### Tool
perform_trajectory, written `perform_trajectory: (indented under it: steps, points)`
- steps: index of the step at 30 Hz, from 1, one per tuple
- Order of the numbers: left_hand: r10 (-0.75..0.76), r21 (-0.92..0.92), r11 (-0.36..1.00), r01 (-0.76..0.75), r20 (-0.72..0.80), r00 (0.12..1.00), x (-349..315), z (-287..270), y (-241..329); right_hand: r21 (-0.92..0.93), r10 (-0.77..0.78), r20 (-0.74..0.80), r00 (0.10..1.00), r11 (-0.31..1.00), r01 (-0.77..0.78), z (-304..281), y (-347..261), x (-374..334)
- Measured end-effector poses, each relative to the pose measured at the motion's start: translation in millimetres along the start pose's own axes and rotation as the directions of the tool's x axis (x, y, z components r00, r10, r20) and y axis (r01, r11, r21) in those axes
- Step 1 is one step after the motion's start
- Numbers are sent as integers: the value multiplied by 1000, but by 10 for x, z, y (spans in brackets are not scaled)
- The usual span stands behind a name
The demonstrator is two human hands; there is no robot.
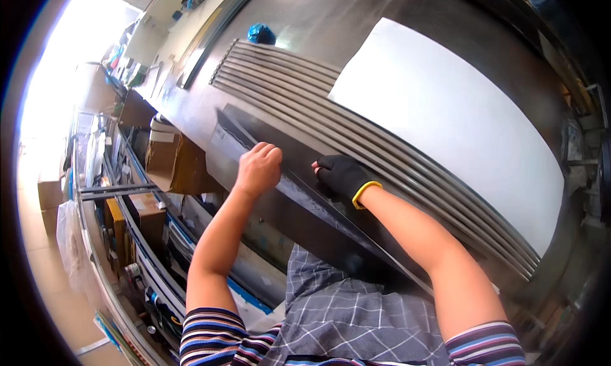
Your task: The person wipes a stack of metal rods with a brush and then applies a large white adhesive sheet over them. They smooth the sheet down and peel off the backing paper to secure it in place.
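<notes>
A long dark sheet-metal strip (pixel 251 120) lies at the near edge of the table, running from the upper left down toward my apron. A wrinkled, whitish, shiny band (pixel 305 194) runs along it. My left hand (pixel 259 169) is bare and closed in a fist at this band; what its fingers hold is hidden. My right hand (pixel 344 177) wears a black glove with a yellow cuff, bare fingertips showing. Its fingers are curled in over the dark strip, and I cannot make out what is in them.
Beyond my hands several long grey metal tubes (pixel 299 89) lie side by side on the metal table (pixel 305 16). A white sheet (pixel 445 118) partly covers them. A blue shiny bundle (pixel 261 33) sits at their far end. Left stand a cardboard box (pixel 167 159) and a rack (pixel 137 239).
</notes>
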State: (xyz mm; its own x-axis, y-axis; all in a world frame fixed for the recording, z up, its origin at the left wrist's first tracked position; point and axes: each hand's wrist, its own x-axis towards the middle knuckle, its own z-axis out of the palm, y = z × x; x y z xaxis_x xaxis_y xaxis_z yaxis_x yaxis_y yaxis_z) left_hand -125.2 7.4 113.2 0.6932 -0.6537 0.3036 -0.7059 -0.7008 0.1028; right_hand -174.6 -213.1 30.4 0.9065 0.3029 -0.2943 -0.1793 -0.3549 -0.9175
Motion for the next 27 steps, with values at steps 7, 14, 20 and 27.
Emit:
perform_trajectory:
  steps: [7,14,20,27]
  points:
    - [79,17,997,-78,-111,991,59,-1105,211,88,-37,270,962,996,13,-270,-161,-153]
    - [79,316,949,-19,-179,981,96,-1045,186,118,201,650,732,926,-360,-2102,-103,-2345]
    - [-134,150,978,143,-65,989,294,-832,286,295,204,33,978,933,-205,-2102,140,-4632]
    - [-97,38,994,99,-38,995,445,-758,144,37,211,-577,789,972,-233,-1364,91,-5035]
